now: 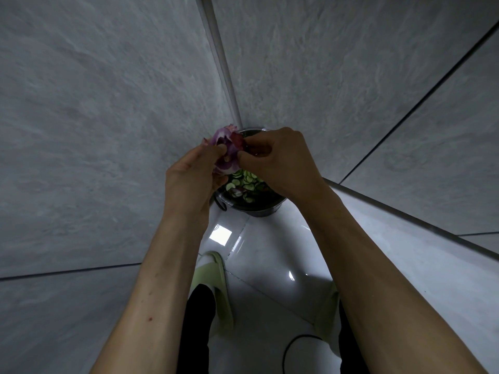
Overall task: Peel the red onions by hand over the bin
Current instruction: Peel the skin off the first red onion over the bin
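Observation:
A red onion (225,153) with loose purple and dry reddish skin flaps sits between both hands, right above the bin. My left hand (193,175) holds the onion from the left and below, fingers curled round it. My right hand (275,160) pinches a piece of dark red skin at the onion's upper right side. The black bin (253,207) stands on the floor in the corner beneath the hands. It holds green cucumber peelings and some reddish scraps. Much of the bin's opening is hidden behind my hands.
Grey tiled walls (94,130) close in on the left and right and meet in a corner behind the bin. The glossy white floor (270,252) shows my feet in green slippers (218,287). A thin black cable (294,346) lies near the bottom.

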`<act>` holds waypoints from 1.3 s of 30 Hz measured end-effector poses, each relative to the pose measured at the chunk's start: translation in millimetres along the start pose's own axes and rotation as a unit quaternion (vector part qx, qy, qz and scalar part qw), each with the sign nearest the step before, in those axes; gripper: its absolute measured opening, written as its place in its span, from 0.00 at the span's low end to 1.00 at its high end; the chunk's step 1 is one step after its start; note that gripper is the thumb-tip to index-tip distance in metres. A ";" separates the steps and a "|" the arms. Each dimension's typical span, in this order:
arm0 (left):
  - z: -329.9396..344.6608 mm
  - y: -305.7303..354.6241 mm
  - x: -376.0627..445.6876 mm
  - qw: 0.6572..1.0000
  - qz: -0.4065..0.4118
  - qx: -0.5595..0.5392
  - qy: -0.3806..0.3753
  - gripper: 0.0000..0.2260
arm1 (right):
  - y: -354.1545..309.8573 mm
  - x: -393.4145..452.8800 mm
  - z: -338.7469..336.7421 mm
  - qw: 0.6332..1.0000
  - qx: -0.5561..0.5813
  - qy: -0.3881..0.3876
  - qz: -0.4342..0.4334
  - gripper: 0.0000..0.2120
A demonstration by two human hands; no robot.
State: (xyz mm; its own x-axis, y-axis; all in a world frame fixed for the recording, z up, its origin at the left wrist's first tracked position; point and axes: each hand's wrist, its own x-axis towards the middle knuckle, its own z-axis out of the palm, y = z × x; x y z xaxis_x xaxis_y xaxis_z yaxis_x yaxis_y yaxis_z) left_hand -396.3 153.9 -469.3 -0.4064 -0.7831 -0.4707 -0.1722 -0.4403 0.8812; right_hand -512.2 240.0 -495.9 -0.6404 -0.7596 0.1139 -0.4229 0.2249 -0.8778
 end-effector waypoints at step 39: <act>15.7 -7.8 -11.5 0.990 0.144 0.003 0.012 0.13 | -15.5 1.0 1.8 0.993 -0.080 0.065 0.059 0.10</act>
State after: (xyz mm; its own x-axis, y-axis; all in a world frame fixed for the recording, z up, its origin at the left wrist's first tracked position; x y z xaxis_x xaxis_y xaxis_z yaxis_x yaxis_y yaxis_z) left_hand -404.4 173.2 -470.1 -0.4183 -0.8856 -0.2017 -0.0575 -0.1957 0.9790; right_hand -505.2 234.7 -483.0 -0.7646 -0.6392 0.0820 -0.4289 0.4099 -0.8050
